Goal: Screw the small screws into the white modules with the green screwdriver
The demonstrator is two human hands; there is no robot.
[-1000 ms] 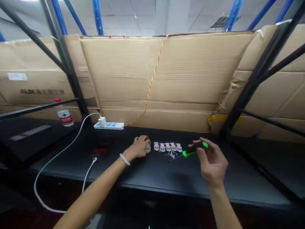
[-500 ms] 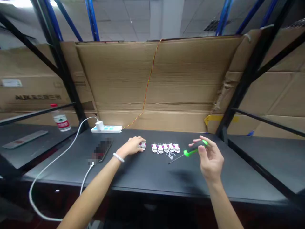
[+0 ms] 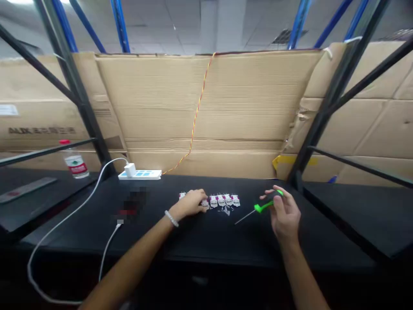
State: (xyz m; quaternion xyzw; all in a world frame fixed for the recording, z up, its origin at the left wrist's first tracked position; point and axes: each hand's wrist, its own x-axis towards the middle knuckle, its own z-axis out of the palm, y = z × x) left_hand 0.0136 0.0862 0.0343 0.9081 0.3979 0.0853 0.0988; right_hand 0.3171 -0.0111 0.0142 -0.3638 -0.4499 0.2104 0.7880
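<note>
My left hand [image 3: 190, 204], with a pale beaded bracelet on its wrist, has its fingertips closed on a small white part with purple details [image 3: 205, 204] at the left end of a row. More white and purple parts [image 3: 221, 200] sit close together to the right of those fingers. Another such part [image 3: 182, 195] peeks out behind the left hand, mostly covered. In my right hand [image 3: 284, 213] is a screwdriver [image 3: 263, 206] with a green and black handle, its shaft slanting down to the left above the table. Small screws [image 3: 226, 211] lie in a loose pile before the row.
At the back left of the dark table [image 3: 206, 241] is a power strip [image 3: 151, 175] with a white charger [image 3: 130, 169]. Its cable [image 3: 64, 221] loops down past a blurred-out phone [image 3: 132, 206]. A water bottle [image 3: 76, 165] stands beyond the left post. Cardboard [image 3: 206, 107] walls the back.
My left hand has shifted right, from a part further left to the left end of the row. The screwdriver stays in my right hand, slightly further from the parts. The view has turned slightly.
</note>
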